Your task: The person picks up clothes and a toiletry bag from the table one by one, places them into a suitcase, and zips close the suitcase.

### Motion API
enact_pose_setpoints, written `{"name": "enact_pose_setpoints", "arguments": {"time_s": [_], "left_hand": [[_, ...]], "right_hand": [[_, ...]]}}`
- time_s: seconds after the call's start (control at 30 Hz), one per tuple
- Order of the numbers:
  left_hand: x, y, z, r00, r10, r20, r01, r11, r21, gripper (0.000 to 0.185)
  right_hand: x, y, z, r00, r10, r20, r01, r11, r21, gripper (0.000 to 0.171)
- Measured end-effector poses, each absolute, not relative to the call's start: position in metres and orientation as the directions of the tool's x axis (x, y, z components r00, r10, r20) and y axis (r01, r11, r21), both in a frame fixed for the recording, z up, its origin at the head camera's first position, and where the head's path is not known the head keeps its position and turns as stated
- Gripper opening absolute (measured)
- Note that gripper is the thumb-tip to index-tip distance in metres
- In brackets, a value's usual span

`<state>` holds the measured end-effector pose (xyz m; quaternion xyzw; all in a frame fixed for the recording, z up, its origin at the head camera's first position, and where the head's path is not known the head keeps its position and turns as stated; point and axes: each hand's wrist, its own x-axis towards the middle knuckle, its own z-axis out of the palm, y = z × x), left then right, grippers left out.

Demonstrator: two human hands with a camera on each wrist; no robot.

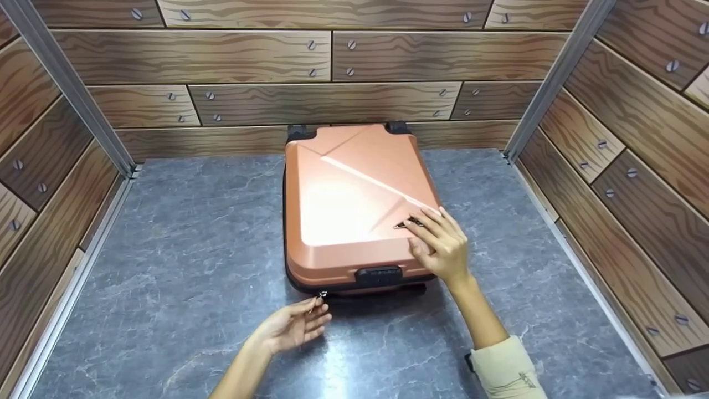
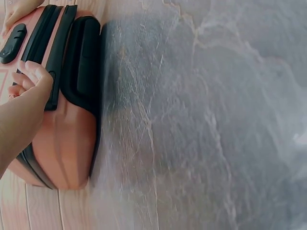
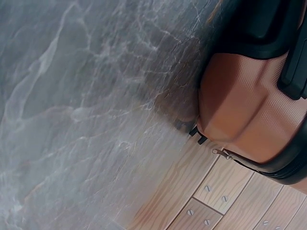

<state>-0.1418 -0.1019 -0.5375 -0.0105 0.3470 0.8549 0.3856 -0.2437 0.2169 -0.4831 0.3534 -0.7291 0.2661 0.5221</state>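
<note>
Figure. A grey marble-patterned floor (image 1: 183, 260), walled on three sides by wood-grain panels (image 1: 327, 55) studded with screw heads, bears a rose-gold hard-shell suitcase (image 1: 343, 205). The case lies flat on its broad side, near the back wall and roughly midway between the side walls, its wheels (image 1: 296, 132) pointing away from the person and its top end facing them. Laid this way, the zip seam runs level around the shell's edge and can be reached from the near end.

The right hand (image 1: 440, 246) rests on the near right corner of the upper shell, fingers spread and nearly straight, touching the surface beside a small triangular badge (image 1: 407, 224); it grips nothing and, judging by its position, steadies the case. A pale sleeve (image 1: 507, 368) covers that forearm.

The left hand (image 1: 293, 327) sits low on the floor at the near left corner of the case, its fingers curled and its fingertips pinching the small metal zipper pull (image 1: 321, 295) at the dark seam. The left wrist view shows the same fingers (image 2: 33, 76) held against the black zip band (image 2: 57, 52), next to the black carry handle (image 2: 84, 62).

A second zipper pull (image 3: 221, 153) hangs free on the seam in the right wrist view.
</note>
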Motion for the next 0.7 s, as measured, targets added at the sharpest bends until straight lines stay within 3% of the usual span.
{"name": "enact_pose_setpoints", "arguments": {"time_s": [0.7], "left_hand": [[-0.141,-0.12,-0.537,-0.726,0.632,-0.272,-0.641,-0.476,0.602,0.032]], "right_hand": [[-0.243,0.216,-0.484,-0.195,-0.229,0.954,-0.802,0.597,-0.021,0.026]]}}
